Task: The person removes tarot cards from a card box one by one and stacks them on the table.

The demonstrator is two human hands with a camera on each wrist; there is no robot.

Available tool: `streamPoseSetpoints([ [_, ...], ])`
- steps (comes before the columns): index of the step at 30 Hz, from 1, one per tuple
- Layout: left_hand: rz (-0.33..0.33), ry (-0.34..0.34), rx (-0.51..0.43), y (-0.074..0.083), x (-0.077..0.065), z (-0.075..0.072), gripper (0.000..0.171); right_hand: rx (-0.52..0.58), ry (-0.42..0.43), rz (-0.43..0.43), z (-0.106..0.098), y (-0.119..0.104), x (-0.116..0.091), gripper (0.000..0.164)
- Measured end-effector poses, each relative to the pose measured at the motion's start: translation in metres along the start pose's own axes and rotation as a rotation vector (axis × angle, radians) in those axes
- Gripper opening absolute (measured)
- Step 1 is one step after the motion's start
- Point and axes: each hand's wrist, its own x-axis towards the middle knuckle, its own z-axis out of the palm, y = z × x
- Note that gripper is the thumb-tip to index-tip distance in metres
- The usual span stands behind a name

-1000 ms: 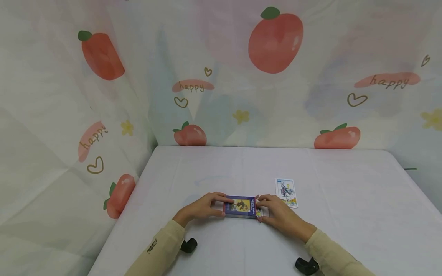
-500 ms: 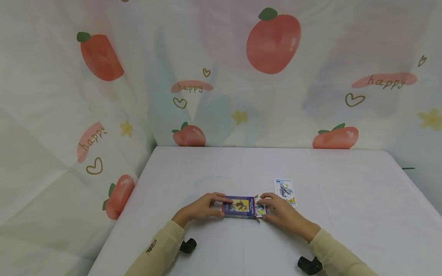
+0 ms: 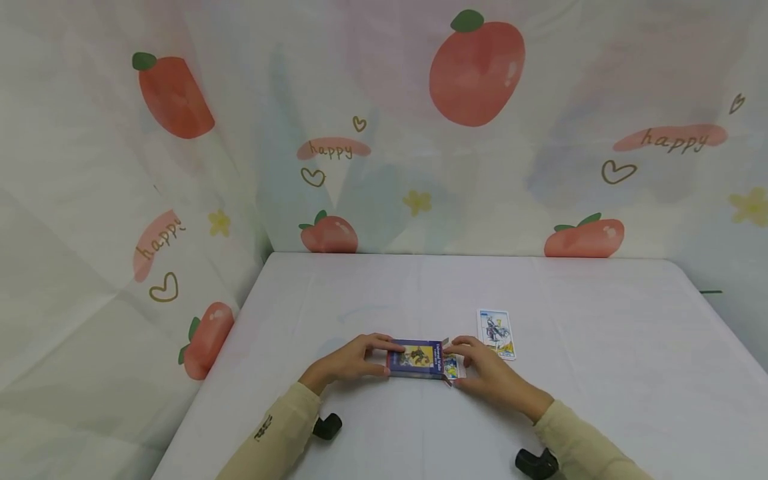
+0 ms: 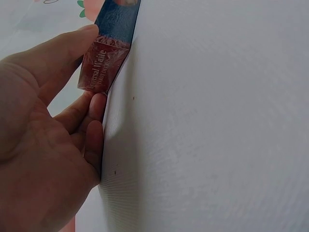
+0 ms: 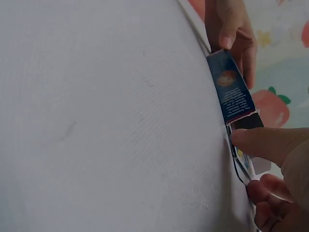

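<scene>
A blue and red tarot card box (image 3: pixel 417 359) lies flat on the white table, its printed front up. My left hand (image 3: pixel 351 360) grips its left end between thumb and fingers. In the left wrist view the box's red end (image 4: pixel 100 67) reads "Universal Waite". From the open right end stick out tarot cards (image 3: pixel 453 366), how many I cannot tell. My right hand (image 3: pixel 495 375) pinches these cards, with the thumb (image 5: pixel 251 140) on their near edge in the right wrist view. A single tarot card (image 3: pixel 497 335) with a rider picture lies face up behind the right hand.
The white tablecloth (image 3: pixel 372 293) spreads around the hands. A cloth wall (image 3: pixel 384 200) printed with fruit and "happy" stands along the table's back and left sides. Black wrist mounts (image 3: pixel 327 427) hang under both sleeves.
The tarot cards have slid a little to the right out of the box, and the right hand has shifted slightly with them. The left hand and the box have stayed in place.
</scene>
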Motion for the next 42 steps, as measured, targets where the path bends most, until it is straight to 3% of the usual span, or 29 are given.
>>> streamPoseSetpoints([
  [13,0.005,0.005,0.005,0.001,0.000,0.000,0.048,-0.111,0.012,-0.031,-0.005,0.002,0.002,0.044],
  [21,0.012,0.004,0.022,-0.001,0.000,-0.001,0.048,0.006,0.050,0.045,-0.013,-0.005,-0.001,0.047],
  [32,0.006,-0.004,0.014,-0.004,0.001,0.000,0.048,0.147,-0.014,0.071,-0.022,0.004,-0.005,0.041],
  [42,0.007,-0.002,0.020,-0.002,-0.001,-0.001,0.048,0.122,0.049,0.133,-0.034,0.002,-0.009,0.039],
])
